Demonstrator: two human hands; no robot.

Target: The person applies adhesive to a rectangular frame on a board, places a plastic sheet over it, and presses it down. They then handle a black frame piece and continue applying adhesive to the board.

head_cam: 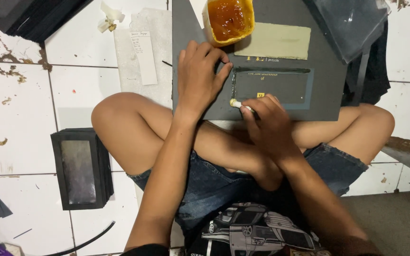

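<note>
White floor tiles (22,109), stained brown in places, lie all around me where I sit cross-legged, a dark grey board (326,97) resting across my knees. The fingers of my right hand (267,118) are pinched shut on a small pale applicator (236,103), its tip touching the board at the near left corner of a dark rectangular panel (271,85) with a bluish border. My left hand (199,78) lies flat just left of that panel, fingers spread and slightly curled, holding nothing, the fingertips (226,70) pressing on the panel's left edge. Just beyond the panel, farther from me, an olive-green strip (281,42) sits on the board, and touching the strip's left end is a yellow tub (228,19) of amber, sticky-looking paste. Over the board's far right corner hangs a clear plastic sleeve (352,23), with dark cloth (376,76) beside it on the right. Left of the board, on the floor, lies a pale grey sheet (141,28) with a narrow white paper slip (144,57) on top, and a bit of crumpled white tape (109,18) farther off. Near my left knee stands a stack of black window-front boxes (79,168), well apart from the board. More dark sheets (34,16) are piled at the far left corner.
</note>
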